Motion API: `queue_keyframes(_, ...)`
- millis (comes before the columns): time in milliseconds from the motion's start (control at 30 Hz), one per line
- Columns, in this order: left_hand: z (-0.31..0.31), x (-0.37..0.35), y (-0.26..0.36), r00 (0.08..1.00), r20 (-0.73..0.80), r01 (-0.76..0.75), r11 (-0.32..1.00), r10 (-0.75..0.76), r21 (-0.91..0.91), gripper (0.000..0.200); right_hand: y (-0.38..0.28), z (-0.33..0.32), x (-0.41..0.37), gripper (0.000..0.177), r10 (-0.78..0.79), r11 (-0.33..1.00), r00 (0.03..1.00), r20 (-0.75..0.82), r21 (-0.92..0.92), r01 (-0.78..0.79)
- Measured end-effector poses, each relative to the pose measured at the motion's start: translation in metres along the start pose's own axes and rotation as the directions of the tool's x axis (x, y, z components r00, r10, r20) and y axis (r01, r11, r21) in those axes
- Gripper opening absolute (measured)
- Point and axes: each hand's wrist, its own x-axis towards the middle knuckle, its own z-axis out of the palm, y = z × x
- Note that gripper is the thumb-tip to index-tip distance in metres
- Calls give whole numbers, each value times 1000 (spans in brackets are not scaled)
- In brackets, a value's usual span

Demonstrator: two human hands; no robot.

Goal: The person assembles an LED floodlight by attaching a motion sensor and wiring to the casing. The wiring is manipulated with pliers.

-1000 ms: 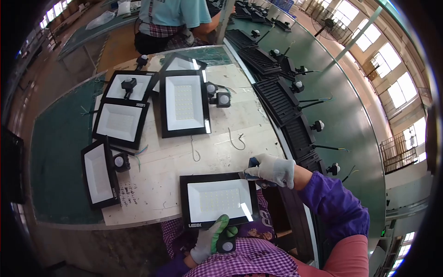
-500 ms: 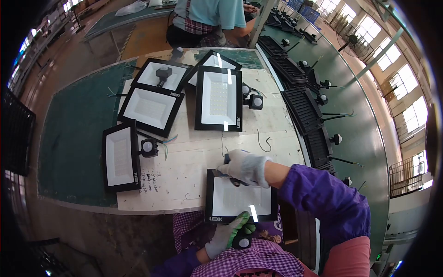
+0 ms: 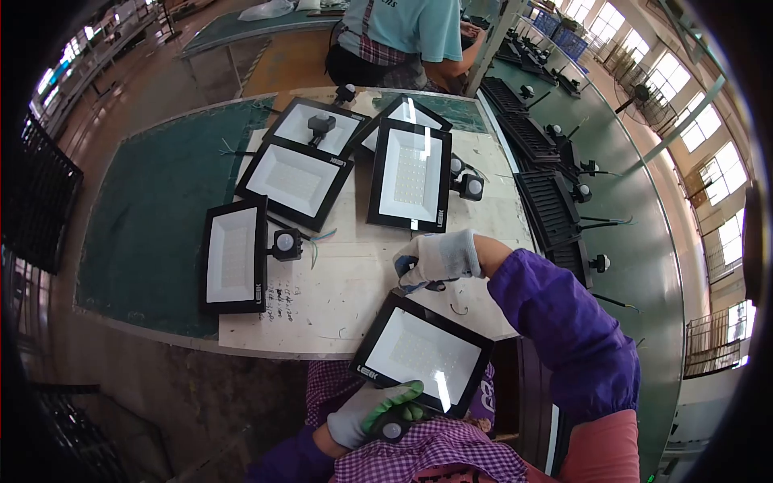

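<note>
A black-framed floodlight lies tilted across the front edge of the work surface, partly over my lap. My left hand, in a grey and green glove, grips its lower edge beside a round sensor. Just above the floodlight's top corner is my right hand, gloved in white and blue-grey. Its fingers are curled round a small dark and blue tool, mostly hidden by the glove. A thin wire piece lies near that hand.
More floodlights lie on the board, one at the left, one near the middle, others behind. Black finned housings line the green conveyor at the right. A co-worker sits beyond the table.
My right hand has lifted off the floodlight's face to above its top corner. The floodlight has turned clockwise, and my left hand has moved left with its lower edge. The camera view has shifted.
</note>
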Motion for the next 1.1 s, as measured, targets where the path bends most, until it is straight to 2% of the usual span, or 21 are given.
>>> queue_keyframes(133,-1,1,-2,1000,-16,-15,1000,15,0,31,-5,-11,10,18,-2,998,995,102,-54,8)
queue_keyframes(167,0,-1,-1,1000,-15,-13,1000,13,16,31,-2,-14,15,21,-14,993,991,134,-114,29)
queue_keyframes(267,3,-5,3,999,-6,-39,999,39,37,30,-3,-1,26,23,-104,992,968,228,-39,116)
queue_keyframes(300,2,-4,1,998,0,-60,998,60,24,30,-8,0,25,25,-94,989,982,164,-102,112)
queue_keyframes(400,-2,0,-4,994,22,-109,994,109,-17,30,-40,12,13,24,-66,950,980,187,-287,119)
queue_keyframes(533,0,-3,-1,971,91,-224,975,223,5,30,-61,51,20,28,-75,939,958,277,-304,161)
queue_keyframes(567,2,-6,1,975,68,-213,977,211,16,30,-69,57,20,34,-107,903,946,306,-368,221)
queue_keyframes(667,6,-9,2,984,32,-175,984,174,33,30,-81,73,14,40,-78,867,965,252,-460,190)
queue_keyframes(700,5,-8,2,985,36,-167,986,166,28,30,-87,75,9,41,-14,888,962,274,-439,138)
queue_keyframes(833,7,-10,6,987,71,-148,988,145,45,30,-78,74,8,36,-78,884,969,234,-432,176)
queue_keyframes(900,7,-7,0,982,48,-183,983,183,-1,31,-80,62,5,34,-76,903,968,239,-395,168)
queue_keyframes(1000,6,-5,-1,983,30,-180,984,180,-15,31,-74,69,8,33,-30,954,973,230,-284,97)
queue_keyframes(1100,6,-4,0,981,46,-189,982,188,29,31,-71,74,1,33,-123,942,974,188,-287,175)
